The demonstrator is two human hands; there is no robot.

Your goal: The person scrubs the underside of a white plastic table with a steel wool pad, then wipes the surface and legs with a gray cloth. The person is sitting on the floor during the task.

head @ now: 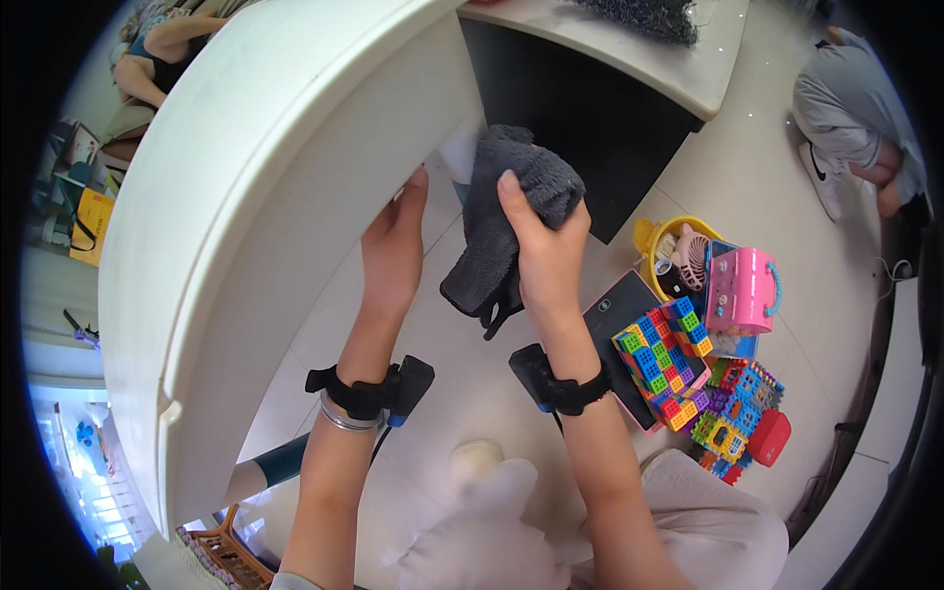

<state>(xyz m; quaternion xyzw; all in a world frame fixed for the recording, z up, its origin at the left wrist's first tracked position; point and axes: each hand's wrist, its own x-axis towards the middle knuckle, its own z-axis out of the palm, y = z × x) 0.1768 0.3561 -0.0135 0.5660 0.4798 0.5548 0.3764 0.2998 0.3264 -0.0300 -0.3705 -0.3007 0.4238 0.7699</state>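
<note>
My right hand (549, 243) is closed around a bunched dark grey fluffy cloth (490, 221), its thumb pressed on the front and a loose end hanging down. My left hand (398, 228) is at the lower edge of a large white curved panel (295, 184), which looks like the underside or side of a table or appliance. Its fingertips are partly hidden behind that edge, so its grip cannot be made out. Both wrists wear black strapped devices; the left one also has a silver bangle.
Right of me on the tiled floor are colourful plastic blocks (656, 354), a black tablet (616, 310), a yellow bucket (682, 225) and a pink case (741, 291). A black cabinet with a pale top (719, 81) stands ahead. People sit at far left and far right.
</note>
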